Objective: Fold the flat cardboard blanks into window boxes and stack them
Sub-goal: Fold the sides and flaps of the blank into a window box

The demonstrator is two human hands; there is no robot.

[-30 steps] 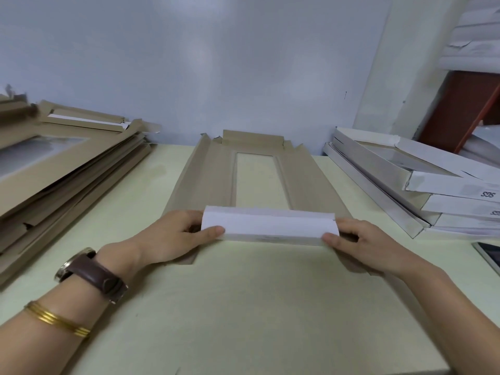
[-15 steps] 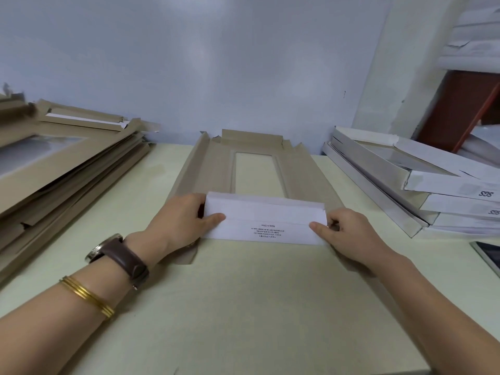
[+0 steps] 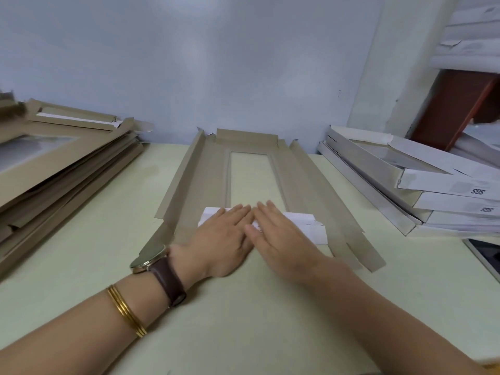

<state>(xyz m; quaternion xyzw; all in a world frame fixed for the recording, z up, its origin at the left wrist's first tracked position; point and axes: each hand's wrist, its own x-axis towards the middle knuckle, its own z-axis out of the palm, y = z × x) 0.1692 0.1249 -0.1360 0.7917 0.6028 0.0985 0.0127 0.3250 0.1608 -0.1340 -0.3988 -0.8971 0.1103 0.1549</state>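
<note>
A brown cardboard blank (image 3: 205, 174) with a long window cut-out lies flat in the middle of the table, its left side flap raised a little. Its near end flap (image 3: 311, 226), white on the outer face, is folded over onto the blank. My left hand (image 3: 219, 236) and my right hand (image 3: 278, 239) lie side by side, fingers straight, palms pressing that folded flap down. The hands hide the flap's middle.
A thick pile of flat brown blanks (image 3: 54, 169) fills the left of the table. Several folded white window boxes (image 3: 405, 185) are stacked at the right. A tablet's corner (image 3: 487, 255) lies at the right edge. The wall stands just behind the blank.
The hands let go of the flap's two ends and came together at its middle, flattening out. The white flap went from raised to folded down flat onto the blank.
</note>
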